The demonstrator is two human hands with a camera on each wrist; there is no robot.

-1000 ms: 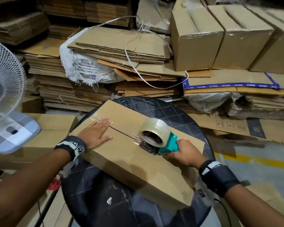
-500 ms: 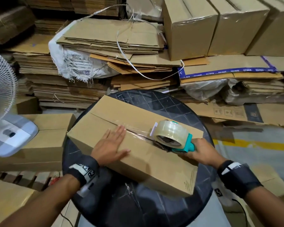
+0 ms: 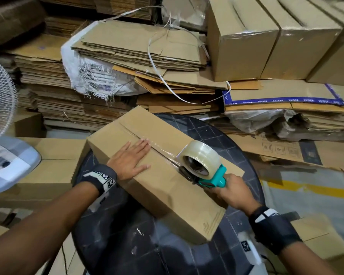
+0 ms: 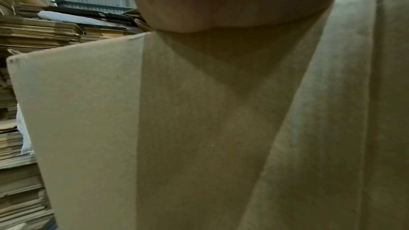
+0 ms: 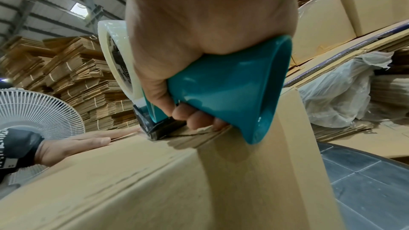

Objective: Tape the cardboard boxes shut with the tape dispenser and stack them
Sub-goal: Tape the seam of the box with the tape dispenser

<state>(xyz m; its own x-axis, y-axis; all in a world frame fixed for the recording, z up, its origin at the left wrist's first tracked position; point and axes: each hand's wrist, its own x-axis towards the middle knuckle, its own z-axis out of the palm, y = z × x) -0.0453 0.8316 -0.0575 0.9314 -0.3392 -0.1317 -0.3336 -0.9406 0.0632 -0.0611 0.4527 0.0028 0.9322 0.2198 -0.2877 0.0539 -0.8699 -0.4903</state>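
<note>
A long cardboard box [image 3: 167,187] lies across the round black table [image 3: 127,245]. Clear tape covers part of its centre seam. My left hand [image 3: 131,159] lies flat on the top of the box [image 4: 199,128], fingers straight, pressing beside the seam. My right hand [image 3: 234,193] grips the teal handle of the tape dispenser [image 3: 205,165], whose clear tape roll [image 5: 117,59] stands upright. The dispenser [image 5: 221,85] has its blade end on the seam near the box's right end [image 5: 155,181].
Taped boxes [image 3: 266,40] stand in a row at the back right on flattened cardboard. Stacks of flat cardboard [image 3: 137,48] fill the back. A white fan [image 3: 0,120] stands at the left beside low boxes [image 3: 48,165]. A yellow floor line [image 3: 306,185] runs at the right.
The right hand has drawn the dispenser along the seam toward the box's right end. The left hand has slid along the box top to follow it.
</note>
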